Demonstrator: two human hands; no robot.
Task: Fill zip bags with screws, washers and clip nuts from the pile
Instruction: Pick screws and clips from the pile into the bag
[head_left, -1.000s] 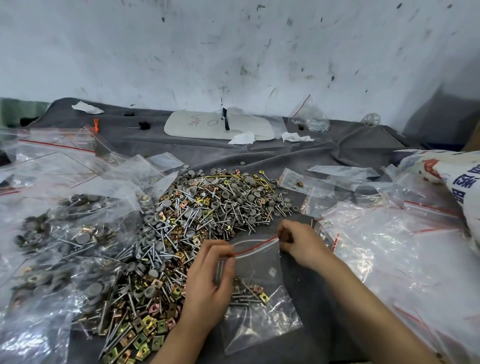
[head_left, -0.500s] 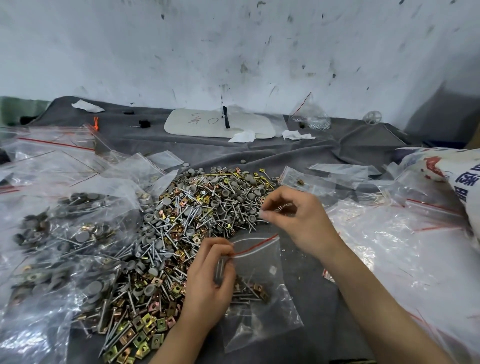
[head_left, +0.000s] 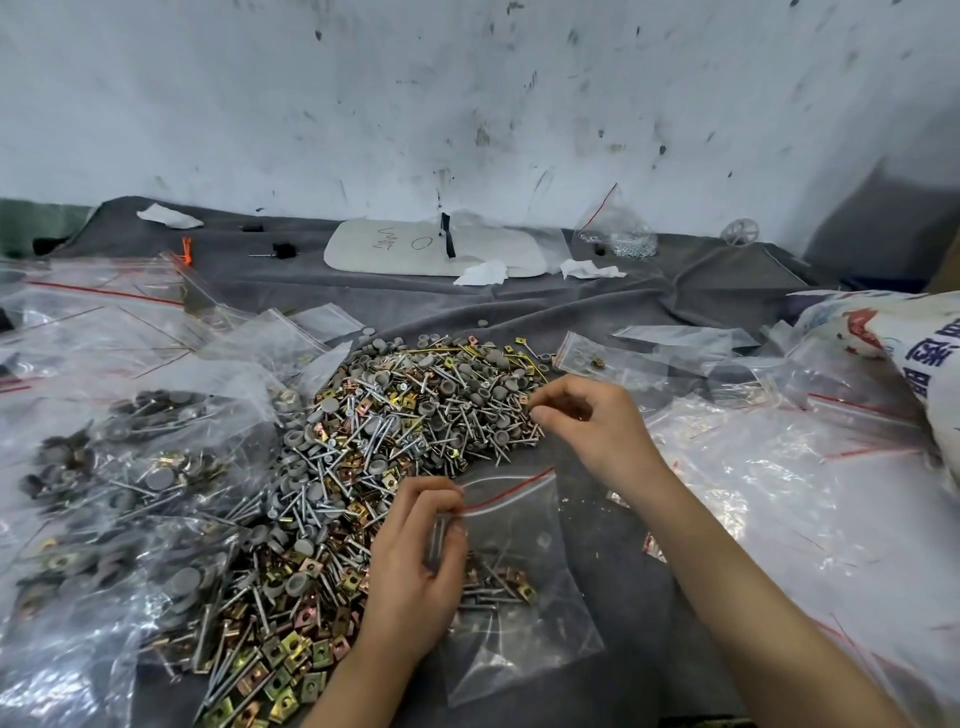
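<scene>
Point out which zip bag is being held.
The small red-striped zip bag in front, pinched at its mouth by the left hand; the others lie unheld.

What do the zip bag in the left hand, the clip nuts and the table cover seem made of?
Zip bag: thin clear plastic film, glossy and creased, contents showing through.
Clip nuts: folded sheet metal, yellow-gold iridescent plating, probably zinc.
Table cover: dark grey matte cloth, lying in soft folds.

Workshop packing bench: hardware pile (head_left: 395, 441), scuffed wall (head_left: 467, 93).
</scene>
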